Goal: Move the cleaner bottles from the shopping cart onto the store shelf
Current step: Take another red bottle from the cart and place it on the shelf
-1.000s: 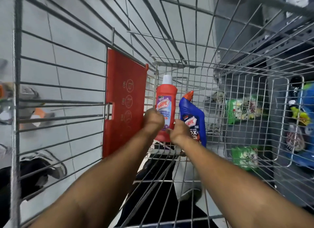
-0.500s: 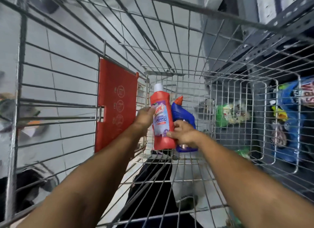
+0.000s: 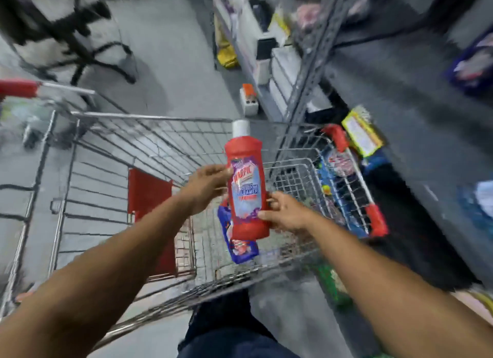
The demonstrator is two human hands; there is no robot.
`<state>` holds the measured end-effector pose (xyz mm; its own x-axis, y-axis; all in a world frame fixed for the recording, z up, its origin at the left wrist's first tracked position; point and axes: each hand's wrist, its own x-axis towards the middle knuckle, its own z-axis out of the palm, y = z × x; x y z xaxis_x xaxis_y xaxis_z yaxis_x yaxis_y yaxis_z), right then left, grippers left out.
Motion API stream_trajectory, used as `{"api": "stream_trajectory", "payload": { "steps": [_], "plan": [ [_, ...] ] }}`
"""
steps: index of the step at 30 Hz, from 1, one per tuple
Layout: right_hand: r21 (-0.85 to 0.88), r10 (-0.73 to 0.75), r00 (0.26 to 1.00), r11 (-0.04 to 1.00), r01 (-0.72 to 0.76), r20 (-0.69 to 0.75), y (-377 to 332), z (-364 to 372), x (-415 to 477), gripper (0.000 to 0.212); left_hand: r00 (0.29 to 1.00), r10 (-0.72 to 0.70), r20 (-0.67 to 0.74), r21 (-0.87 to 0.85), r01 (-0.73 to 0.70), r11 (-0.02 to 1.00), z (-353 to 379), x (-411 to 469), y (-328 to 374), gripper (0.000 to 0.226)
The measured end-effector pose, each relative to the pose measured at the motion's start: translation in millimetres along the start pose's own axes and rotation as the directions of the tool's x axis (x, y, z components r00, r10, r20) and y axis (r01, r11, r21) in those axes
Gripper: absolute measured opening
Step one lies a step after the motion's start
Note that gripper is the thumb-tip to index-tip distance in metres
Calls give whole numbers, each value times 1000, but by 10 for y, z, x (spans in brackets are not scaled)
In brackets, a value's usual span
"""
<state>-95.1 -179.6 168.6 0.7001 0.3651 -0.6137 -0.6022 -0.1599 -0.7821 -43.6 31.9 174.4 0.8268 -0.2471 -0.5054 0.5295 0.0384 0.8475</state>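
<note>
A red cleaner bottle [image 3: 246, 187] with a white cap and purple label is upright in the air above the shopping cart [image 3: 149, 133]. My left hand [image 3: 206, 185] grips its left side near the label's top. My right hand [image 3: 286, 213] grips its lower right side. A blue cleaner bottle [image 3: 238, 247] remains in the cart, right below the red one and partly hidden by it. The grey store shelf [image 3: 400, 96] runs along the right side.
A red plastic flap [image 3: 149, 195] hangs inside the cart. A smaller wire basket [image 3: 344, 189] with red corners holds packets to the right. Boxes and packs sit on the shelf and floor beyond. A black chair base [image 3: 88, 53] stands at the far left.
Both hands have lifted the red bottle up out of the cart's bottom. The view has swung upward and is blurred; the blue bottle has stayed in the cart.
</note>
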Motion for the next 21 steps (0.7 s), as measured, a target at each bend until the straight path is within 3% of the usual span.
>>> {"api": "stream_trajectory", "payload": {
  "steps": [4,8,14,18,21],
  "plan": [
    [19,-199,970,979,204,-140,-173,-153,-701,49,972,180,150,85,-194,977,538,-409,587,9],
    [24,-343,903,932,361,-258,-195,-284,-1403,44,903,309,298,135,-360,923,1102,-742,968,15],
    [-66,-464,674,847,528,-574,-155,-593,-2186,50,741,414,528,106,-542,834,2111,-940,1345,50],
    [-189,-505,527,820,541,-684,-246,-763,-2446,51,665,435,607,68,-589,805,2569,-974,1519,37],
    [-192,-492,473,813,549,-731,-195,-850,-2624,51,625,435,648,42,-600,799,2776,-956,1556,50]
  ]
}}
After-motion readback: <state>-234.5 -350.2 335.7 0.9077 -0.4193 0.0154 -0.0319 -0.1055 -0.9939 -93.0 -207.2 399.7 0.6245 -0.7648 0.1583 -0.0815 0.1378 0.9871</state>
